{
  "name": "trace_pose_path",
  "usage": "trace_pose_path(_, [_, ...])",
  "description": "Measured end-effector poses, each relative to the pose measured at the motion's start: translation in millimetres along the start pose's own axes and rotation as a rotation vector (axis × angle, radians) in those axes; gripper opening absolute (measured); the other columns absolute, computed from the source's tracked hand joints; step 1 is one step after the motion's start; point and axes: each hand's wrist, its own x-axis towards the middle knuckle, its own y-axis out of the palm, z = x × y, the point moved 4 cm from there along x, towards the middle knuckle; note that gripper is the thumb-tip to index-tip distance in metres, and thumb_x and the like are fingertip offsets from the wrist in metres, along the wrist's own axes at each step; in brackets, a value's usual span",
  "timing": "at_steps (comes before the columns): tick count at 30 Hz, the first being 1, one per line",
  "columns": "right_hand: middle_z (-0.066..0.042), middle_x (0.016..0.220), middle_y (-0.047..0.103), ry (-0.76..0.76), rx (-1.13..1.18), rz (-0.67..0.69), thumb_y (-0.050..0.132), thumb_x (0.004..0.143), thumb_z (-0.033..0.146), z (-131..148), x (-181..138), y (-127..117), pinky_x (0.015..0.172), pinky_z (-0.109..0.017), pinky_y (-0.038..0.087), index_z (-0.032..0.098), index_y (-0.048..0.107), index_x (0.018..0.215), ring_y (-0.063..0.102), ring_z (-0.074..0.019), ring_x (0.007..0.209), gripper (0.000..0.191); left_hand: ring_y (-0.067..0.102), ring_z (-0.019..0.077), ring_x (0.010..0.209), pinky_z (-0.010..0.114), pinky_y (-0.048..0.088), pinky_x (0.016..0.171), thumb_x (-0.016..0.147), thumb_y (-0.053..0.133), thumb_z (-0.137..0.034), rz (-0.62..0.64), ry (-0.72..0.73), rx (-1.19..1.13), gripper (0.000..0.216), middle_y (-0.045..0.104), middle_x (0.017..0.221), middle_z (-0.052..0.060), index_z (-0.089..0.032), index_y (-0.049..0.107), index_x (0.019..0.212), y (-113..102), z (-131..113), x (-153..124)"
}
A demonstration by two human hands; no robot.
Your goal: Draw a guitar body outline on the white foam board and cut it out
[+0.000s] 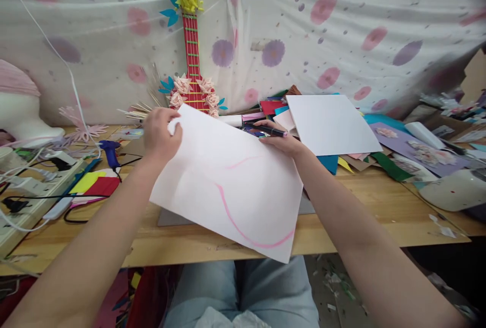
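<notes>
A large white sheet (212,151) is tilted over the front of the table, with a bold pink curve and a fainter pink line drawn on it. My left hand (161,133) pinches its upper left corner, thumb on the near face. In my right hand (281,141) is a dark marker (268,128) with a pinkish end, held at the sheet's upper right edge. Part of a grey board (172,217) shows beneath the sheet, mostly hidden.
Behind stands a red paper guitar (192,47) with flowers. A white board (334,125) lies on coloured sheets at right. At left are a blue glue gun (110,153), a power strip (34,201) with cables and a foam head (21,105).
</notes>
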Motion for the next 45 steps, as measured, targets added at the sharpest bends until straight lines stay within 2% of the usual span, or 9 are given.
trace_pose_path(4, [-0.002,0.128,0.054,-0.007,-0.115,0.202,0.067,0.068,0.031,5,16,22,0.1,-0.044,0.036,0.029,0.053,0.119,0.049,-0.0246,0.117,0.052,0.048,0.0252,0.114,0.039,0.035,0.098,0.082,0.048,-0.034,0.549,0.147,0.073,0.032,0.057,0.116,0.008,-0.019,0.058,0.108,49,-29,-6])
trace_pose_path(7, [-0.004,0.128,0.053,-0.057,-0.174,0.265,0.069,0.066,0.033,3,24,39,0.1,-0.044,0.036,0.027,0.054,0.117,0.048,-0.0252,0.118,0.053,0.05,0.0272,0.114,0.039,0.037,0.095,0.083,0.045,-0.043,0.823,0.123,0.119,0.043,0.058,0.119,0.011,-0.017,0.055,0.117,75,-32,-25])
trace_pose_path(11, [-0.006,0.11,0.062,-0.081,-0.171,-0.007,0.07,0.064,0.04,-3,32,36,0.093,-0.04,0.043,0.023,0.057,0.107,0.056,-0.0231,0.105,0.048,0.052,0.0257,0.113,0.034,0.04,0.091,0.08,0.046,-0.051,0.997,-0.067,0.146,0.048,0.058,0.123,0.008,-0.02,0.054,0.116,84,-14,-43])
trace_pose_path(14, [-0.005,0.097,0.064,-0.1,-0.017,-0.404,0.063,0.07,0.05,-3,26,12,0.083,-0.036,0.048,0.023,0.056,0.101,0.061,-0.0191,0.089,0.041,0.054,0.026,0.111,0.033,0.042,0.087,0.079,0.045,-0.055,0.995,-0.261,0.184,0.051,0.058,0.123,0.007,-0.022,0.052,0.117,82,10,-51])
trace_pose_path(17, [-0.003,0.086,0.064,-0.024,0.15,-0.52,0.053,0.075,0.057,-8,11,0,0.073,-0.034,0.05,0.025,0.056,0.099,0.06,-0.0153,0.07,0.04,0.056,0.0281,0.108,0.034,0.044,0.081,0.078,0.044,-0.059,0.993,-0.398,0.197,0.053,0.059,0.122,0.009,-0.023,0.052,0.116,81,28,-66])
trace_pose_path(23, [0.0,0.065,0.057,0.162,0.314,-0.334,0.053,0.072,0.058,-32,-28,44,0.068,-0.034,0.051,0.023,0.062,0.093,0.056,-0.0142,0.062,0.042,0.056,0.0294,0.104,0.038,0.044,0.08,0.076,0.046,-0.056,0.967,-0.436,0.147,0.049,0.059,0.115,0.013,-0.021,0.058,0.108,90,37,-104])
trace_pose_path(29, [0.003,0.055,0.057,0.314,0.28,-0.111,0.06,0.071,0.046,-56,-30,101,0.06,-0.029,0.044,0.021,0.051,0.074,0.055,-0.0127,0.056,0.027,0.051,0.0294,0.109,0.038,0.038,0.093,0.082,0.043,-0.047,0.72,-0.397,0.176,0.045,0.057,0.109,0.015,-0.016,0.059,0.11,97,37,-119])
trace_pose_path(35, [0.003,0.053,0.055,0.329,0.23,-0.153,0.06,0.071,0.048,-59,-18,112,0.061,-0.028,0.04,0.02,0.049,0.064,0.053,-0.012,0.055,0.031,0.045,0.0323,0.109,0.042,0.035,0.095,0.081,0.046,-0.044,0.585,-0.394,0.231,0.039,0.056,0.107,0.015,-0.017,0.064,0.102,101,43,-121])
trace_pose_path(45, [0.002,0.054,0.057,0.308,0.177,-0.131,0.064,0.068,0.051,-64,-16,120,0.059,-0.027,0.038,0.021,0.052,0.066,0.051,-0.0121,0.056,0.032,0.045,0.0304,0.108,0.042,0.035,0.095,0.08,0.049,-0.044,0.563,-0.453,0.166,0.035,0.056,0.106,0.012,-0.021,0.063,0.102,104,49,-124])
